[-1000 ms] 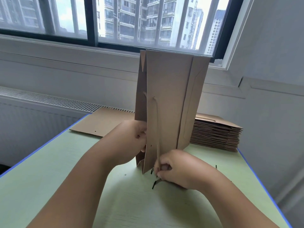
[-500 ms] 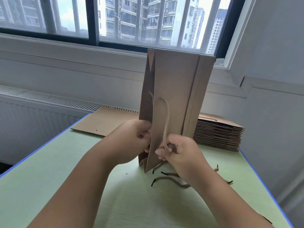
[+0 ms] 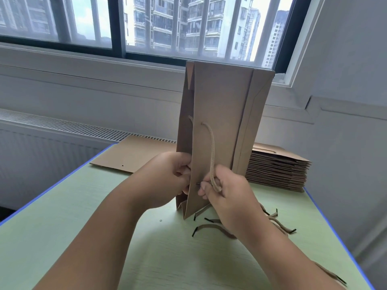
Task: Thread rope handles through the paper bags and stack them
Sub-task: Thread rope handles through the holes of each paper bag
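A flat brown paper bag [image 3: 222, 122] stands upside down on the green table [image 3: 104, 227], its open end on the tabletop. My left hand [image 3: 167, 181] grips the bag's left panel near the bottom edge. My right hand [image 3: 224, 189] pinches the black tip of a tan rope handle [image 3: 211, 151] against the bag's front panel; the rope loops up the panel from my fingers. A second rope end shows behind the left panel's edge.
Several loose rope handles [image 3: 213, 228] with black tips lie on the table under my right forearm. A stack of flat bags [image 3: 276, 170] sits at the back right. One flat bag [image 3: 134, 155] lies at the back left. A wall rises on the right.
My right hand rose from the tabletop with the rope end and now holds it against the bag's front panel. The bag stayed upright in my left hand.
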`<act>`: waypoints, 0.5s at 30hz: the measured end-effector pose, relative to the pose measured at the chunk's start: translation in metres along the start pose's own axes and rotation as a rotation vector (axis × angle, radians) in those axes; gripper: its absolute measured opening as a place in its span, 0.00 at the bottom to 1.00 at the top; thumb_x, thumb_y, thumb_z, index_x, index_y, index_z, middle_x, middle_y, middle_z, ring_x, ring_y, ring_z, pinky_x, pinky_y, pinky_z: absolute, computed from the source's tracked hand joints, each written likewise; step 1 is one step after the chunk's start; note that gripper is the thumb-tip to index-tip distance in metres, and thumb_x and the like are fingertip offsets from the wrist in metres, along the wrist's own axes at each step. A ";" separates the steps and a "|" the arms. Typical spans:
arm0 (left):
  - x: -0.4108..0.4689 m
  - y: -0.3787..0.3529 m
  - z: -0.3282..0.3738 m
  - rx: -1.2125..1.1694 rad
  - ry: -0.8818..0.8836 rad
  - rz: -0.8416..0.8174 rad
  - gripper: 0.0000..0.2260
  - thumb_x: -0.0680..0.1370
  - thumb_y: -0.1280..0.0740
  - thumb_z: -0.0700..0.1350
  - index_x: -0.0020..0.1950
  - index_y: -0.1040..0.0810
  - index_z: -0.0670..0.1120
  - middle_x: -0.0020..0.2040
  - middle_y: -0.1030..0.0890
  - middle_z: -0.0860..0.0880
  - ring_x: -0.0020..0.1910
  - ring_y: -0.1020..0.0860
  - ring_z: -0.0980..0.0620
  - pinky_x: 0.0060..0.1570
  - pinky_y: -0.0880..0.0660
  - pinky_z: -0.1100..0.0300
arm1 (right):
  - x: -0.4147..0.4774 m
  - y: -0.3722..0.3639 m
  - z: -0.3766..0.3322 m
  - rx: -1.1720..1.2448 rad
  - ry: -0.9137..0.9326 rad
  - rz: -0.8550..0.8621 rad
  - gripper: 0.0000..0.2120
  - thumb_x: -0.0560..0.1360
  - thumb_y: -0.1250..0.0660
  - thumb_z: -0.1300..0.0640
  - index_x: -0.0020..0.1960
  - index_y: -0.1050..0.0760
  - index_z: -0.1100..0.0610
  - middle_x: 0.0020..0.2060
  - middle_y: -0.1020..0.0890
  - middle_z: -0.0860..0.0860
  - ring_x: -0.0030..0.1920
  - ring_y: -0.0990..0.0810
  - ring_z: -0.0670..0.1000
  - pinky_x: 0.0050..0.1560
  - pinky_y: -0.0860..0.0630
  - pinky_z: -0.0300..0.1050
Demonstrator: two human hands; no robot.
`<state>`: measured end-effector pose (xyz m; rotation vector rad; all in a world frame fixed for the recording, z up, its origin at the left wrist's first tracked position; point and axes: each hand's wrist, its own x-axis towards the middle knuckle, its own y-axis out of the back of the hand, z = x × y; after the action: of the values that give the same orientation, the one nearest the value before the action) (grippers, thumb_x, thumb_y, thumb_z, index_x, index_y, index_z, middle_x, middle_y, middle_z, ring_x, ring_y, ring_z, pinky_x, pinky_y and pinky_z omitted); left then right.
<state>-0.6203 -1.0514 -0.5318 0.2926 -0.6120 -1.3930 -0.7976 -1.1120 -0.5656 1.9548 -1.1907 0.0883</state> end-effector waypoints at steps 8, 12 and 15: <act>0.000 -0.001 -0.002 -0.005 -0.037 -0.046 0.20 0.73 0.44 0.28 0.47 0.17 0.46 0.40 0.14 0.48 0.40 0.17 0.48 0.42 0.20 0.60 | 0.000 -0.007 -0.001 -0.027 -0.031 -0.019 0.07 0.79 0.31 0.58 0.43 0.23 0.51 0.31 0.20 0.36 0.30 0.23 0.42 0.31 0.31 0.34; -0.001 -0.002 -0.001 -0.003 -0.060 -0.039 0.19 0.72 0.42 0.28 0.44 0.18 0.48 0.38 0.15 0.48 0.36 0.20 0.53 0.41 0.22 0.61 | 0.000 -0.005 -0.001 0.036 -0.036 -0.039 0.07 0.79 0.30 0.59 0.44 0.25 0.50 0.37 0.16 0.42 0.39 0.18 0.43 0.43 0.21 0.42; 0.000 -0.004 -0.003 0.016 -0.089 -0.021 0.19 0.73 0.41 0.29 0.43 0.18 0.51 0.37 0.17 0.50 0.35 0.21 0.54 0.41 0.21 0.57 | 0.000 -0.005 -0.004 0.099 -0.032 0.010 0.11 0.76 0.26 0.56 0.41 0.29 0.52 0.29 0.23 0.43 0.30 0.27 0.43 0.33 0.31 0.34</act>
<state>-0.6219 -1.0524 -0.5360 0.2510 -0.6951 -1.4280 -0.7926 -1.1081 -0.5665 2.0434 -1.2376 0.1243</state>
